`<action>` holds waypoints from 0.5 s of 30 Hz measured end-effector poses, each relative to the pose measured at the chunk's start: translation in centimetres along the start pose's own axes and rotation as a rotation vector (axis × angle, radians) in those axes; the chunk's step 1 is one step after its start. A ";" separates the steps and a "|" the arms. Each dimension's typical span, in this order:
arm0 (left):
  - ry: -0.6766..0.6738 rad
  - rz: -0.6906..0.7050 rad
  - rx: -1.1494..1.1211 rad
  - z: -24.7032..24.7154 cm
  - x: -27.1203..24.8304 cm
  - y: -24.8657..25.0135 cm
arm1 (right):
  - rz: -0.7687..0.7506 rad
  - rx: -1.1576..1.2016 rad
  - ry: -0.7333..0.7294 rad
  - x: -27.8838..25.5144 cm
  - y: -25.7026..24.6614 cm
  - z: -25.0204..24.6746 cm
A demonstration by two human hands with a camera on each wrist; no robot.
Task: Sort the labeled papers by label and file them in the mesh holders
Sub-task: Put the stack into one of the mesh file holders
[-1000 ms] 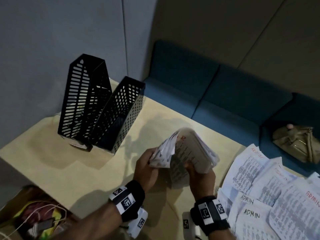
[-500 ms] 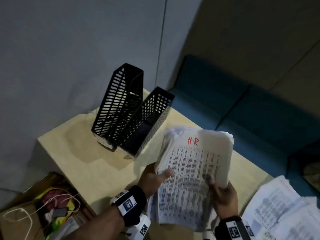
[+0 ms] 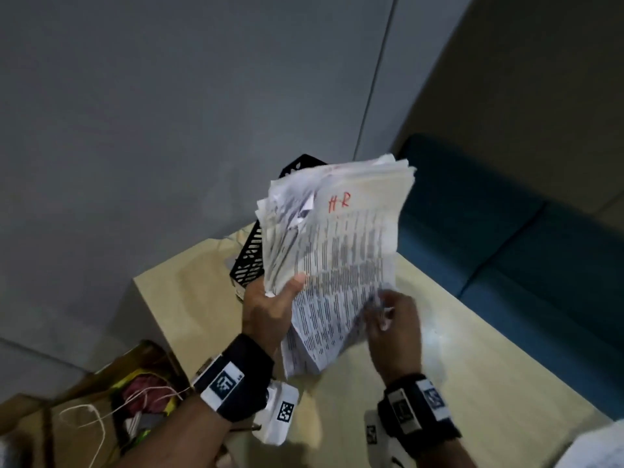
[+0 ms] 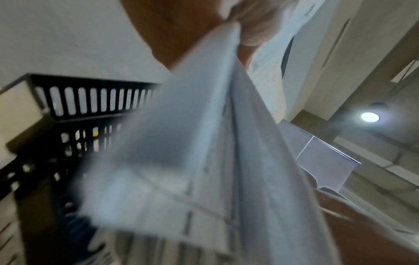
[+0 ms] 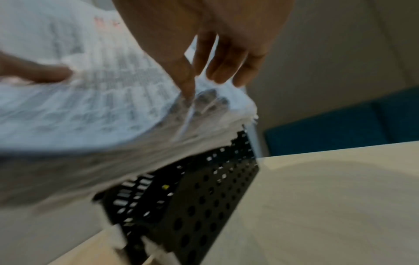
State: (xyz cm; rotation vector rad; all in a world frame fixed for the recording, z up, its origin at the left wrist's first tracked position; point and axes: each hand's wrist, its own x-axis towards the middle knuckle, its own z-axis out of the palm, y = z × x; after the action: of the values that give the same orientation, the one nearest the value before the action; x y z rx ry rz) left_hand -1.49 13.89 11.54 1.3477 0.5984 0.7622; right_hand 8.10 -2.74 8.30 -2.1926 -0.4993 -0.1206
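Note:
A thick stack of printed papers [image 3: 341, 251] with "HR" in red on its top sheet stands nearly upright above the table [image 3: 439, 383]. My left hand [image 3: 287, 292] grips its lower left edge, thumb on the front. My right hand [image 3: 388, 309] is blurred at the lower right edge. In the right wrist view its fingers [image 5: 217, 75] are straight, with one tip on the top sheet of the stack [image 5: 90, 107]. Two black mesh holders [image 3: 251, 261] stand behind the stack, mostly hidden by it. They show better in the wrist views [image 4: 90, 100] [image 5: 204, 197].
An open cardboard box [image 3: 135, 400] with cables and clutter sits on the floor left of the table's edge. A blue sofa [image 3: 506, 231] runs along the table's far right side. More white papers [image 3: 601, 447] peek in at the bottom right. A grey wall stands behind the holders.
The stack has risen and moved toward the holders, now covering most of them. My right hand has loosened from gripping the lower right to touching the edge. The view has swung left.

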 end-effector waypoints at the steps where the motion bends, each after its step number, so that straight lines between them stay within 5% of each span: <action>1: 0.043 0.046 -0.001 0.0 0.6 0.2 | -0.018 0.055 -0.124 0.0 -1.2 1.3; 4: 0.194 0.129 -0.024 0.5 2.0 0.6 | -0.064 0.057 -0.448 0.4 -3.2 4.6; 6: 0.269 0.217 0.039 1.0 2.9 0.1 | -0.056 0.079 -0.536 1.5 -3.9 5.8; 10: 0.335 0.210 0.228 1.9 4.7 -2.8 | -0.036 0.114 -0.529 4.1 -3.1 6.8; 13: 0.206 0.283 0.196 3.3 5.5 -3.8 | -0.049 0.060 -0.524 5.7 -1.4 7.3; 15: 0.171 0.179 0.133 4.7 5.8 -4.1 | -0.077 -0.057 -0.494 6.5 0.1 7.5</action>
State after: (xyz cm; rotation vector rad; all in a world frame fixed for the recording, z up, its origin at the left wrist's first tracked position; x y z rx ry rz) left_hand 6.30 15.24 8.44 1.4821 0.6793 1.0050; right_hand 13.46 5.07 5.17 -2.2569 -0.8615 0.3791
